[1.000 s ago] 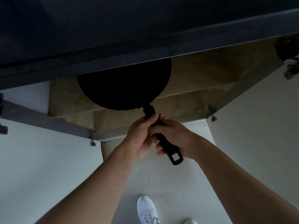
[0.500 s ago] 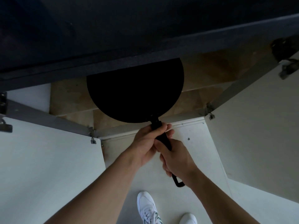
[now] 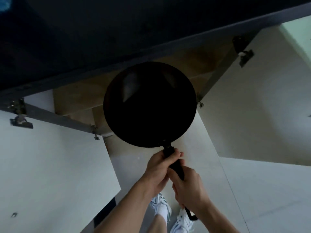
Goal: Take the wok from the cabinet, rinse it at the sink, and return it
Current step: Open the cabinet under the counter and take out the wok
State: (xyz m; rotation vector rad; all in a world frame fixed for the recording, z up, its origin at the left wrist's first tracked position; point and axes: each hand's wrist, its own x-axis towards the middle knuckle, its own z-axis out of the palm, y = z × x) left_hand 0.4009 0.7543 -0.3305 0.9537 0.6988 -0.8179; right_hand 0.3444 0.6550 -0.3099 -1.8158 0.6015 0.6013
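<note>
One wok [image 3: 149,105], its handle [image 3: 168,151] in two hands: left hand [image 3: 158,170], right hand [image 3: 190,189].

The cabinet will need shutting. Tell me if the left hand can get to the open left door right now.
Probably yes, once freed: the left hand grips the wok handle, as does the right hand. The left door stands open beside it, nothing between.

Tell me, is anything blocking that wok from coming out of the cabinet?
Nothing visible does. The left hand and right hand grip the handle, and the wok shows whole between the open left door and right door. Only the dark counter edge runs close above its far rim. The sink is out of view.
</note>
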